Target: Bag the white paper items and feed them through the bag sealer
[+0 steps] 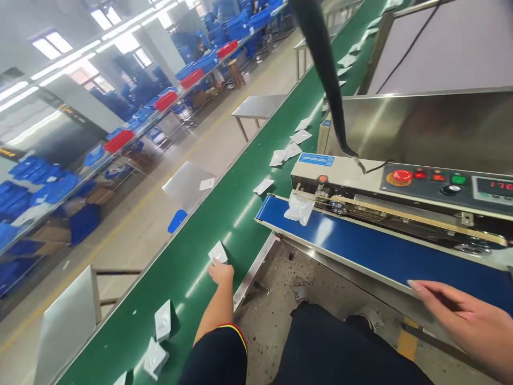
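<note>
My left hand (222, 272) reaches over the green conveyor belt (240, 182), its fingers closed on the lower edge of a small white packet (218, 251). My right hand (465, 315) is open, fingers stretched out with nothing in them, at the front edge of the narrow blue belt (360, 240). On that blue belt a white sachet (300, 208) stands with its top edge at the sealing machine (340, 174). Nearer to me on the green belt lie more packets, among them one white packet (163, 320) and a crumpled one (155, 358).
Further up the green belt lie several white packets (263, 186). A black hose (328, 75) hangs over the machine, whose panel has a red stop button (402, 177). Metal side tables (262, 106) border the belt. Across the aisle stand red bins (119, 140) and blue bins.
</note>
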A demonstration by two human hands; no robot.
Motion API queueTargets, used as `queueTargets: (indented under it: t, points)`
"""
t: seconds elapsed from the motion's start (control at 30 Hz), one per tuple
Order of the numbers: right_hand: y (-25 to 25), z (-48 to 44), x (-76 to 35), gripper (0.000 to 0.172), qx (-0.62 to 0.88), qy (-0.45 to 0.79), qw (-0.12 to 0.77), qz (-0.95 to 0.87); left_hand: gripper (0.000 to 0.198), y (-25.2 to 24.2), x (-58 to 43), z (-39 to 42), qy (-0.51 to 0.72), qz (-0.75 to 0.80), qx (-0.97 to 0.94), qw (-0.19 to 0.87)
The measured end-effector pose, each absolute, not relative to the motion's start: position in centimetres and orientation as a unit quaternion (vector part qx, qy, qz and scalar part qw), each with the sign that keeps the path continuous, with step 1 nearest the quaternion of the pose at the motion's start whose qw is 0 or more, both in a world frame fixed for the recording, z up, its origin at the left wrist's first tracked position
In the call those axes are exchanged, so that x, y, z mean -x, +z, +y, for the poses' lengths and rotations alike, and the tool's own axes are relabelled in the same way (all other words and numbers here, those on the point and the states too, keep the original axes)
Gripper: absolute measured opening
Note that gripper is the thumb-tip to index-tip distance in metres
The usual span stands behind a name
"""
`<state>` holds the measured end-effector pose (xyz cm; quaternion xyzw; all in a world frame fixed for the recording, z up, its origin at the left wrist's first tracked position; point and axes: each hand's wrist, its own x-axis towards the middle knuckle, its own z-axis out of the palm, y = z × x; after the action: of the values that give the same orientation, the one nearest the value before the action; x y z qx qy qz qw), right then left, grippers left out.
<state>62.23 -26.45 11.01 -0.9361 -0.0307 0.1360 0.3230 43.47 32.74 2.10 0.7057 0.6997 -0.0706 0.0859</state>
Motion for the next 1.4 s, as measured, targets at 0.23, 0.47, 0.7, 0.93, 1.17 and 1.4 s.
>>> queueTargets:
  t: [0.23,0.47,0.7,0.93,1.17,1.4]
  points:
    - [12.8,-22.8,-60.0,0.054,0.902,0.214,0.373,-0.031,0.047,4.5,-44.8,38.0,-0.142,0.613,-0.772,0.091]
    - [13.0,-18.8,-60.3,0.048,0.849,0.244,0.441,-0.161,0.031,13.6,-48.7,30.5,-0.259,0.307,-0.912,0.082]
    - [15.5,-13.7,-61.0,0.041,0.726,0.241,0.533,-0.362,0.029,21.1,-55.6,12.8,-0.299,0.01,-0.895,0.332]
    - [15.1,-23.1,-63.1,0.048,0.754,0.186,0.603,-0.182,0.05,18.0,-60.4,2.2,-0.278,-0.016,-0.788,0.55]
    - [10.4,-33.1,-64.8,0.074,0.725,0.053,0.671,0.149,0.047,13.1,-63.0,-11.9,-0.132,-0.038,-0.779,0.612]
    - [9.3,-39.2,-66.9,0.074,0.764,0.017,0.628,0.149,0.042,10.5,-66.3,-20.2,0.005,-0.035,-0.839,0.542]
